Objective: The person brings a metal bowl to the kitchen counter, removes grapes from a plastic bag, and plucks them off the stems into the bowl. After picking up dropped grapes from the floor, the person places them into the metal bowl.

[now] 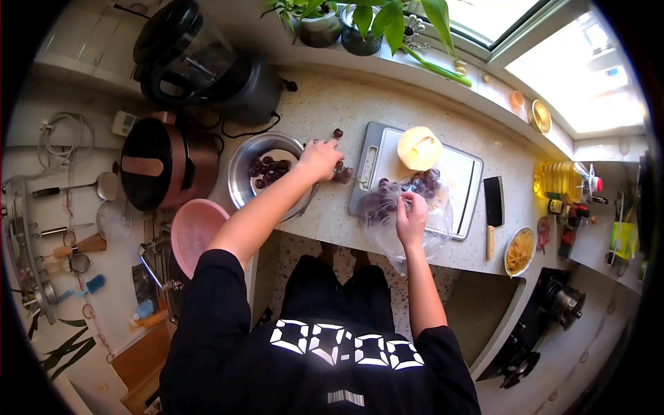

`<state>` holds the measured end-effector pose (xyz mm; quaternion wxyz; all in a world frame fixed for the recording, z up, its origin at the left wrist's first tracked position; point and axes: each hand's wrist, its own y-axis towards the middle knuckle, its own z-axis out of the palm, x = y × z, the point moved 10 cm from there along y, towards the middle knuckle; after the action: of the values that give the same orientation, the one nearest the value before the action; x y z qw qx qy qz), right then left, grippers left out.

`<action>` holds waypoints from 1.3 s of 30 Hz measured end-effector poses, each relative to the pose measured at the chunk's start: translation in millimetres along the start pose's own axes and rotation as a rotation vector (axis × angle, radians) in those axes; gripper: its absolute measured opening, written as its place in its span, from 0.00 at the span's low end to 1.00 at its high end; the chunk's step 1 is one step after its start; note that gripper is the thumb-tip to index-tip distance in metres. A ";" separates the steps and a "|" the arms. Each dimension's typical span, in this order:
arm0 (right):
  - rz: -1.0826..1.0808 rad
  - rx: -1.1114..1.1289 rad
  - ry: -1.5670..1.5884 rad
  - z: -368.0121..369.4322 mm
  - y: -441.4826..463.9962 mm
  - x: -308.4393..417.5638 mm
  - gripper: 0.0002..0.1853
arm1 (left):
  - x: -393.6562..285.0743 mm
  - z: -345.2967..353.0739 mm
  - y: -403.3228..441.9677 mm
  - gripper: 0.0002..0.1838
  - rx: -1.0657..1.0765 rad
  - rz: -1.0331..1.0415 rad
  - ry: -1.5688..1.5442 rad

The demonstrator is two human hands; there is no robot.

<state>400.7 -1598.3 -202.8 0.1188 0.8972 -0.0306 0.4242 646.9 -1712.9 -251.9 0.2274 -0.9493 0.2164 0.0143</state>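
My left hand (320,160) is over the counter just right of the metal bowl (242,173), fingers bent down beside some loose grapes (341,173); its fingertips are partly hidden. Several dark grapes (270,169) lie in the bowl, and a single grape (338,133) rests on the counter behind my hand. My right hand (411,213) pinches the clear plastic bag (387,232), which holds dark grapes. The bag lies over the front of the grey and white cutting board (460,173). A pale peeled fruit (419,148) stands on the board behind it.
A cleaver (494,207) and a bowl of yellow shreds (520,252) are right of the board. The pink basin (197,235), rice cooker (166,162) and blender (200,62) stand left. An oil bottle (560,181) is far right; potted plants (318,28) line the windowsill.
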 end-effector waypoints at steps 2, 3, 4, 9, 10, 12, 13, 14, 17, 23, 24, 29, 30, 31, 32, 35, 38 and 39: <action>0.051 -0.006 0.000 -1.8 0.1 -9.1 0.06 | -0.6 1.8 1.2 0.24 0.041 -0.014 0.005; 0.076 -0.009 -0.001 -2.7 -0.1 -13.2 0.07 | 1.7 4.5 3.8 0.24 0.075 -0.029 -0.009; 0.074 -0.006 -0.048 -2.7 -0.6 -14.4 0.07 | 5.3 5.9 7.9 0.24 0.109 -0.043 -0.023; 0.014 0.054 -0.211 1.0 -0.8 -10.2 0.10 | 15.9 -11.7 15.1 0.21 0.046 -0.042 -0.205; 0.001 0.062 -0.215 2.5 -1.3 -6.6 0.12 | 22.1 -10.1 18.6 0.20 -0.018 -0.035 -0.271; -0.026 0.077 -0.222 6.5 -3.7 -0.2 0.15 | 34.1 -10.4 21.3 0.19 -0.124 -0.049 -0.394; -0.029 0.077 -0.215 7.8 -4.0 1.0 0.17 | 39.4 -12.6 21.4 0.19 -0.167 -0.069 -0.451; -0.031 0.078 -0.209 9.2 -4.3 1.9 0.19 | 45.1 -14.3 21.7 0.18 -0.210 -0.088 -0.508; -0.029 0.103 -0.194 14.2 -6.6 5.3 0.24 | 60.1 -20.0 19.4 0.20 -0.241 -0.149 -0.699; -0.189 0.055 -0.347 10.0 -2.6 49.5 0.27 | 72.9 -18.5 8.4 0.19 -0.270 -0.220 -1.382; -0.207 0.034 -0.367 8.4 -1.7 56.2 0.27 | 72.4 -19.0 5.4 0.19 -0.277 -0.226 -1.451; -0.231 0.004 -0.155 13.8 17.0 71.1 0.29 | 51.6 -21.7 -3.7 0.15 -0.181 -0.231 -1.785; -0.217 -0.002 -0.099 15.3 22.2 69.8 0.30 | 40.0 -28.8 -6.7 0.15 -0.172 -0.229 -1.841; -0.138 0.004 0.029 16.1 29.7 66.4 0.31 | 29.7 -29.9 -7.4 0.14 -0.161 -0.226 -1.897; -0.058 0.011 0.157 18.2 36.1 63.4 0.33 | 15.2 -31.9 -6.6 0.15 -0.126 -0.154 -1.998; 0.312 0.074 0.736 40.1 43.4 42.0 0.40 | -29.4 -60.7 -24.8 0.20 -0.165 -0.054 -1.993; 0.586 0.123 1.107 49.5 34.2 27.9 0.41 | -75.0 -52.8 -36.6 0.24 -0.093 -0.024 -1.941; 0.538 0.060 1.043 40.7 32.6 23.8 0.41 | -87.6 -53.4 -42.9 0.24 -0.084 -0.002 -1.889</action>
<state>441.4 -1638.6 -203.3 -0.0192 0.5336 -0.1830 0.8255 581.7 -1666.5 -174.8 0.2742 -0.5526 -0.0590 0.7848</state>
